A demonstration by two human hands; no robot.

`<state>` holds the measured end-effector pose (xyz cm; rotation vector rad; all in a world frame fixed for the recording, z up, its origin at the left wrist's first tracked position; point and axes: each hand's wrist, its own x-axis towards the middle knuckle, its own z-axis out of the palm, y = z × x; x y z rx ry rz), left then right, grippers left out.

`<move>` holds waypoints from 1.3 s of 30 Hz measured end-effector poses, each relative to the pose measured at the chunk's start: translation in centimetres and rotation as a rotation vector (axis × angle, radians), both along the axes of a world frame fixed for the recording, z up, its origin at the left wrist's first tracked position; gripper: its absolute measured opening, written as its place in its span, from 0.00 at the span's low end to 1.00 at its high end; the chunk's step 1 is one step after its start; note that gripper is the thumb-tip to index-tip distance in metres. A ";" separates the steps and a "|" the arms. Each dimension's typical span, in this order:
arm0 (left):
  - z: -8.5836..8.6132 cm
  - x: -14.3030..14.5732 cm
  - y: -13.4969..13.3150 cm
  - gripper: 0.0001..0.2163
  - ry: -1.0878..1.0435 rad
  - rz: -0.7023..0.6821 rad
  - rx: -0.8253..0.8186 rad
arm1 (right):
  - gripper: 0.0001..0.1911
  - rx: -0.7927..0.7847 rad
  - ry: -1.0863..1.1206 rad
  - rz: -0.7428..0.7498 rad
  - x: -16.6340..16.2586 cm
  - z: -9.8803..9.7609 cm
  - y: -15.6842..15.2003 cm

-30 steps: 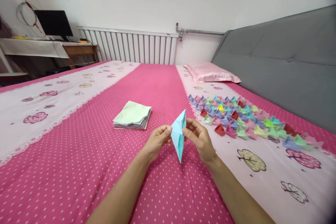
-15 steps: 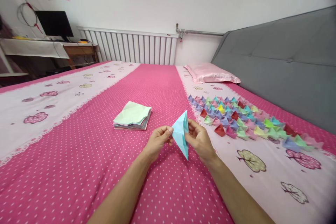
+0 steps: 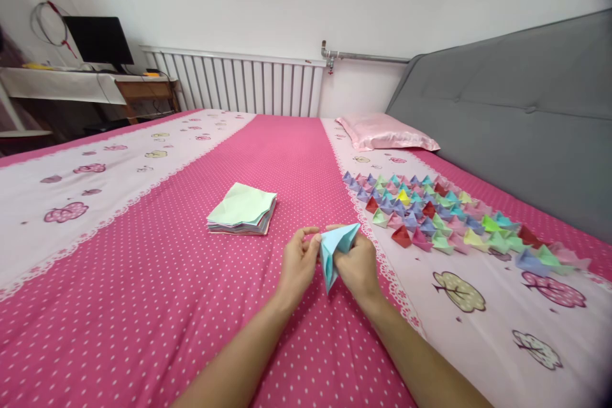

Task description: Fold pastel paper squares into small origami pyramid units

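Note:
Between my two hands, above the pink dotted bedspread, is a light blue folded paper boat [image 3: 336, 243], tilted with its folds spread apart. My left hand [image 3: 302, 259] pinches its left tip between thumb and fingers. From the right, my right hand [image 3: 357, 264] grips the paper, its thumb pressed into the opening and some fingers hidden behind. Ahead and to the left lies a stack of square paper sheets [image 3: 243, 207], pale green on top. Several rows of small folded paper boats [image 3: 427, 209] in many colours stand to the right.
A pink pillow [image 3: 382, 132] rests at the far right, beside the grey padded headboard [image 3: 516, 83]. A white radiator [image 3: 239, 84] runs along the wall behind the bed. At the far left a desk [image 3: 71, 84] carries a monitor [image 3: 98, 41].
The blue paper has turned and its folds have spread wider. My right thumb has moved into its opening, and my left hand has shifted slightly right. The stack and the boat rows stay put.

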<state>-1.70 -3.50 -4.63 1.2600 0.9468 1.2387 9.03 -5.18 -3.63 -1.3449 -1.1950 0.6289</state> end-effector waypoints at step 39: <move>-1.1 -3.3 1.9 0.22 1.301 -0.382 0.457 | 0.15 -0.089 -0.804 0.671 4.7 -0.8 1.7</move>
